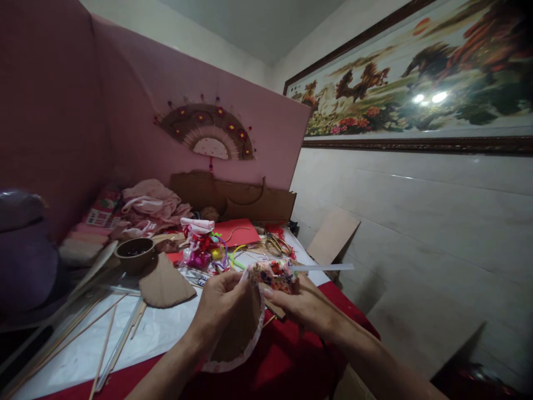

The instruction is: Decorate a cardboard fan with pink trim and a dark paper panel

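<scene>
My left hand [219, 303] grips a brown cardboard fan piece [239, 333] edged with white lace, held above the red cloth [287, 361]. My right hand [302, 305] pinches a strip of colourful floral trim [275, 275] at the top edge of that fan piece, fingers closed on it. A white translucent stick [325, 268] juts out to the right from between the hands; I cannot tell which hand holds it.
A finished brown fan [208, 130] hangs on the pink board. On the table lie another brown fan piece [164, 286], a dark bowl [134, 253], bright ribbons [204, 250], scissors [272, 244], red paper [235, 230], wooden sticks [104, 344], pink cloth [150, 208] and cardboard scraps [245, 200].
</scene>
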Available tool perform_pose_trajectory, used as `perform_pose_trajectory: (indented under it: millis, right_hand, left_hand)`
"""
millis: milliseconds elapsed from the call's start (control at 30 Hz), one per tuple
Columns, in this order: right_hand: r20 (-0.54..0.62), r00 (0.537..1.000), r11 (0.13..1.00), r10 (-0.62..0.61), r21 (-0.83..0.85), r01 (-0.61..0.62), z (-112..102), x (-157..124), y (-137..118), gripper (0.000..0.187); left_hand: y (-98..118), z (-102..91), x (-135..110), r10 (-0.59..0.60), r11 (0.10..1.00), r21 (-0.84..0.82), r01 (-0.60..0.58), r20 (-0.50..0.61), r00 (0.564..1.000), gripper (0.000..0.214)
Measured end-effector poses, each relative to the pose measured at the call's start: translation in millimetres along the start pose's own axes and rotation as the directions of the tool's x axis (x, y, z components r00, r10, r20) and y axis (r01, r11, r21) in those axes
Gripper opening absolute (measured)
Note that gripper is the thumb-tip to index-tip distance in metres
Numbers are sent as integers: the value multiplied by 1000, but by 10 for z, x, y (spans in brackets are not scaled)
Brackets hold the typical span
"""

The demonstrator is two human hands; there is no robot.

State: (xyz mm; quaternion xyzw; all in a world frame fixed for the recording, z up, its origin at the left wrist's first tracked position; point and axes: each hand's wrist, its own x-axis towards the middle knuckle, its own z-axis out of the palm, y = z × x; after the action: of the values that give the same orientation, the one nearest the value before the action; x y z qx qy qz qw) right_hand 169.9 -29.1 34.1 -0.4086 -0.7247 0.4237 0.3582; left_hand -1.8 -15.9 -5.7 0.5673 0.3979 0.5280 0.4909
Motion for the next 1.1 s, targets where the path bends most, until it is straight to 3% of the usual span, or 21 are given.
perform_pose_trajectory:
  millis: [500,667,1100]
  right_hand:
    - [-30,998,998,46,-38,-47,-30,-4,22,21]
    - [-22,1000,1000,-19,-25,19,-37,-3,63,19]
    - [5,1000,1000,-19,-8,19,-17,-7,26,17]
  left_hand:
    - [5,6,2,-10,1000,-2,10,-8,1000,28]
    - [-17,-12,14,9,1000,19,-9,-19,1000,26]
    - [-21,2,-1,0,1000,-21,1,8,1000,23]
